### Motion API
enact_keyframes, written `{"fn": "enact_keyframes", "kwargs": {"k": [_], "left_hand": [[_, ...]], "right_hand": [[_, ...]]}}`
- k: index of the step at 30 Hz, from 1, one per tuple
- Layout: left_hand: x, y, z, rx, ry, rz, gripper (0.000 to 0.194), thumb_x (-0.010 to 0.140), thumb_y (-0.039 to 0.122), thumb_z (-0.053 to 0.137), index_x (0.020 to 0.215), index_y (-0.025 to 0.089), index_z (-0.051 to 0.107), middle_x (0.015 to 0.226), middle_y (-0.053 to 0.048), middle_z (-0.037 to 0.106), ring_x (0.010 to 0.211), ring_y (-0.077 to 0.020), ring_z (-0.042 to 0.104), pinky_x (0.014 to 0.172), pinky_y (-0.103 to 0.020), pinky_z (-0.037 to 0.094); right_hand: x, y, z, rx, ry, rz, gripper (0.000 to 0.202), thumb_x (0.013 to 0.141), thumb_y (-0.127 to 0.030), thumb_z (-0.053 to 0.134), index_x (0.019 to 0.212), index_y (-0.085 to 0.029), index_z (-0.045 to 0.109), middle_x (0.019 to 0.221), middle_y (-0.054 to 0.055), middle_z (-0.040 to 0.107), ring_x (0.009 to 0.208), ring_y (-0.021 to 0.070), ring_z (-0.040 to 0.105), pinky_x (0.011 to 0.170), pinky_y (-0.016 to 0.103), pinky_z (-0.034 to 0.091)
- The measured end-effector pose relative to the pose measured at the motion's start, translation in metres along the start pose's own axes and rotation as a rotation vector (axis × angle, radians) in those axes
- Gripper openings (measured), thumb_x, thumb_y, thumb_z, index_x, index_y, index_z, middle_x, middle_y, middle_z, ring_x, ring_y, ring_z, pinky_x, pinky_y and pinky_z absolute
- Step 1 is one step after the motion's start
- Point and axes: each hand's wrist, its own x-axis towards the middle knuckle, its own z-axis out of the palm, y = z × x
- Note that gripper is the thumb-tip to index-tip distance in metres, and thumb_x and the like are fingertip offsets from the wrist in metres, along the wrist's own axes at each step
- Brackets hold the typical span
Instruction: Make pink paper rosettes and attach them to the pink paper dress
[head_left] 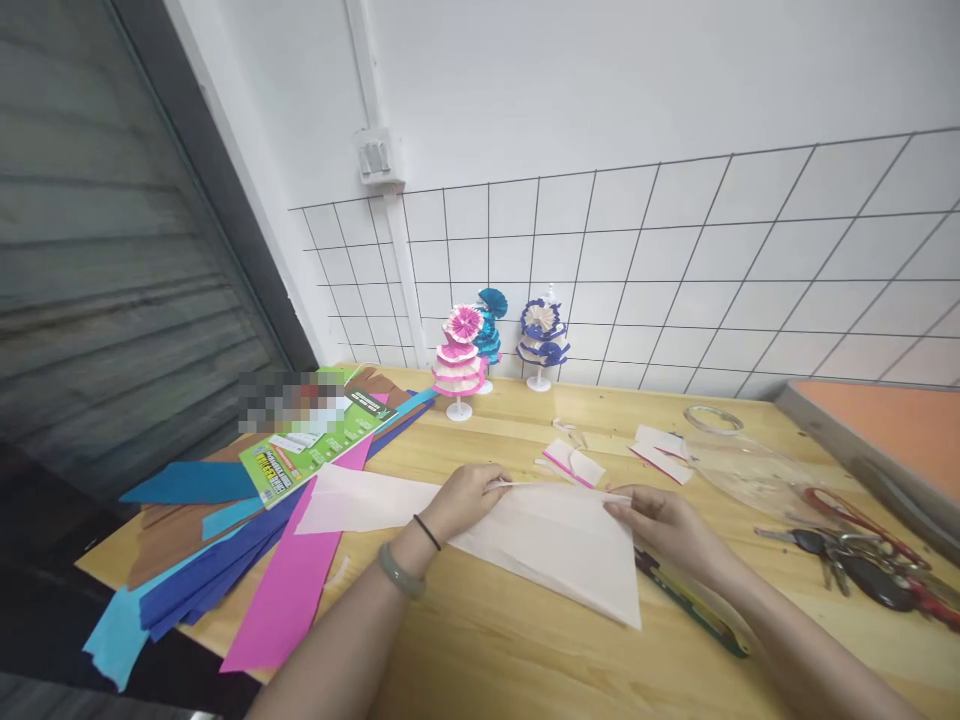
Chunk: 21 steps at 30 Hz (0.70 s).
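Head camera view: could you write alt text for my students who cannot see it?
A person's left hand and right hand pinch the far edge of a pale sheet over a wooden table. Coloured strips lie to the left; three ruffled ornaments stand behind.

Bright o/all, soft even light; exact direction hard to tell. Wall (pixel 637 80) v. pale, greyish-white, w/ faint pink tint nr R edge above orange surface (pixel 885 430). Shutter (pixel 112 300) on L = dimmest area, slats low-contrast & smeary. Tabletop (pixel 450 640) mostly evenly lit, shadows faint; white paper (pixel 555 550) nr washed out, creases only just readable. Clear plastic film (pixel 750 470) catches pale glare. Wide-angle distortion: wire grid (pixel 660 164) slants & stretches twd R edge, dark frame (pixel 223 200) leans. Keys (pixel 832 570) a bit blurry. Pixelated patch (pixel 292 400) hides detail, L side.
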Motion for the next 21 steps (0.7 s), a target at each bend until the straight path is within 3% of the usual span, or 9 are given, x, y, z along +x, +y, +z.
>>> {"fn": "enact_keyframes", "kwargs": {"k": [6, 9, 13, 17, 19, 21], "left_hand": [[0.002, -0.02, -0.007, -0.004, -0.021, -0.124, 0.029, 0.078, 0.026, 0.049, 0.102, 0.02, 0.063, 0.103, -0.005, 0.066, 0.094, -0.0178, 0.06, 0.082, -0.026, 0.044], [0.0, -0.031, -0.02, -0.008, -0.04, -0.208, 0.028, 0.073, 0.024, 0.052, 0.096, 0.017, 0.065, 0.099, -0.005, 0.067, 0.091, -0.0179, 0.061, 0.079, -0.025, 0.044], [-0.005, -0.04, -0.042, 0.001, -0.082, -0.312, 0.026, 0.069, 0.025, 0.051, 0.088, 0.014, 0.065, 0.083, -0.003, 0.068, 0.074, -0.0164, 0.061, 0.063, -0.023, 0.043], [-0.01, -0.05, -0.062, 0.053, -0.115, -0.298, 0.022, 0.068, 0.021, 0.049, 0.083, 0.013, 0.064, 0.078, -0.002, 0.067, 0.072, -0.0158, 0.059, 0.062, -0.023, 0.042], [-0.012, -0.058, -0.07, 0.101, -0.076, -0.28, 0.024, 0.068, 0.014, 0.046, 0.083, 0.015, 0.065, 0.084, -0.003, 0.068, 0.079, -0.0166, 0.06, 0.07, -0.024, 0.042], [-0.015, -0.066, -0.074, 0.225, 0.047, -0.285, 0.031, 0.067, 0.008, 0.042, 0.084, 0.018, 0.066, 0.088, -0.004, 0.068, 0.085, -0.0182, 0.06, 0.077, -0.027, 0.042]], "right_hand": [[0.009, 0.013, -0.008, 0.155, 0.044, 0.02, 0.043, 0.068, -0.059, 0.057, 0.078, -0.018, 0.062, 0.069, 0.003, 0.066, 0.061, 0.0169, 0.059, 0.053, 0.025, 0.044], [0.015, 0.018, -0.013, 0.192, 0.063, -0.004, 0.04, 0.065, -0.057, 0.061, 0.074, -0.018, 0.064, 0.064, 0.001, 0.065, 0.058, 0.0149, 0.057, 0.052, 0.024, 0.042], [0.015, 0.015, -0.013, 0.2, 0.067, -0.04, 0.04, 0.063, -0.057, 0.062, 0.062, -0.018, 0.062, 0.055, -0.001, 0.06, 0.051, 0.0127, 0.053, 0.05, 0.023, 0.04], [0.014, 0.009, -0.01, 0.173, 0.077, -0.022, 0.047, 0.061, -0.063, 0.058, 0.063, -0.017, 0.061, 0.056, 0.001, 0.06, 0.052, 0.0138, 0.053, 0.052, 0.025, 0.041], [0.013, 0.007, -0.008, 0.163, 0.074, -0.006, 0.049, 0.062, -0.065, 0.056, 0.064, -0.016, 0.061, 0.058, 0.002, 0.061, 0.054, 0.0142, 0.054, 0.052, 0.025, 0.041], [0.012, 0.005, -0.007, 0.161, 0.065, 0.009, 0.049, 0.063, -0.064, 0.055, 0.065, -0.016, 0.061, 0.059, 0.002, 0.061, 0.054, 0.014, 0.053, 0.051, 0.024, 0.04]]}}
